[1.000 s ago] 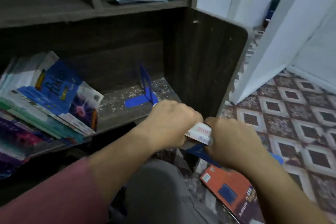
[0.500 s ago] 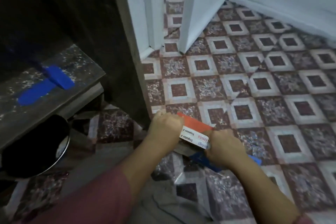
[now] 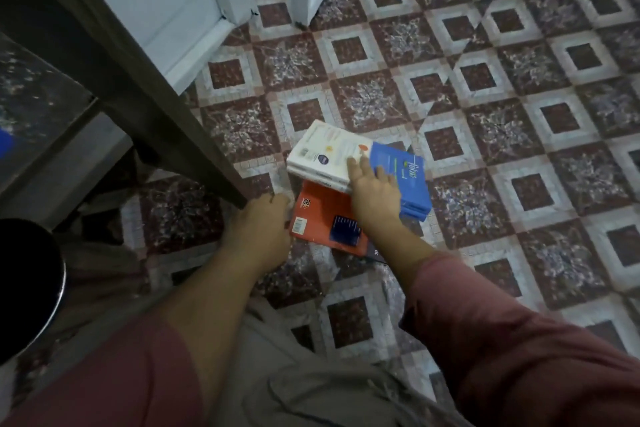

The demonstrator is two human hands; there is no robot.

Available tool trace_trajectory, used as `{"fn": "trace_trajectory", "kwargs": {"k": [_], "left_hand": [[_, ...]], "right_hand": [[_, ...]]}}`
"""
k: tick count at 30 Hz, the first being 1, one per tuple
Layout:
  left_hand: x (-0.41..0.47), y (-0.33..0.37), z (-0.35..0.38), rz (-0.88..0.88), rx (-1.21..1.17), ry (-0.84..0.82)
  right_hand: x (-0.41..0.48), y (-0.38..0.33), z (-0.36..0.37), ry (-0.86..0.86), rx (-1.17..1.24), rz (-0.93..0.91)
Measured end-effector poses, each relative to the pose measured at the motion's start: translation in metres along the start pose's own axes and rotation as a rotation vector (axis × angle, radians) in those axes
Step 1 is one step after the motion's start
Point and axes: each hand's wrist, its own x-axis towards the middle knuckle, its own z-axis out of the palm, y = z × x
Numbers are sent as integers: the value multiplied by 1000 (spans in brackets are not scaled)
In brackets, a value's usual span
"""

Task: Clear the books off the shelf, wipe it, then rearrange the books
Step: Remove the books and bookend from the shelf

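Orange book (image 3: 318,218) flat on tiled floor (image 3: 519,114) by shelf side panel (image 3: 138,87), white book (image 3: 322,152) and blue book (image 3: 405,177) side by side on its far end, right hand (image 3: 375,198) spread flat across both, left hand (image 3: 259,232) at orange book's left edge, grip unclear

The light is dim and cool, with a faint bluish cast and fine grain throughout. The tiled floor (image 3: 519,87) is lit evenly and softly, with no hard shadows on it. The shelf's side panel (image 3: 104,55) is almost black. The white book (image 3: 325,152) is the palest spot and shows no glare. A thin glint runs along the rim of the round black object (image 3: 27,288). Tile lines bow near the frame's edges. The sleeve (image 3: 519,357), close to the lens, is soft.
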Motion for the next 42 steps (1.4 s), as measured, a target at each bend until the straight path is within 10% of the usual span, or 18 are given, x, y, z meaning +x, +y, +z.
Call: {"fn": "trace_trajectory", "kwargs": {"k": [8,20,28,42], "left_hand": [[4,-18,17,-49,-19,-51],[-3,-10,1,-43,-2,-72],[-46,-34,-49,-151,32,28],[-244,-155,-164,-476,26,511]], "right_hand": [[-32,-16,135,-422,14,-46],[-10,-3,82,-651,197,-120],[-47,-36,-35,-319,235,-176],[-168,-220,-266,173,188,-797]]}}
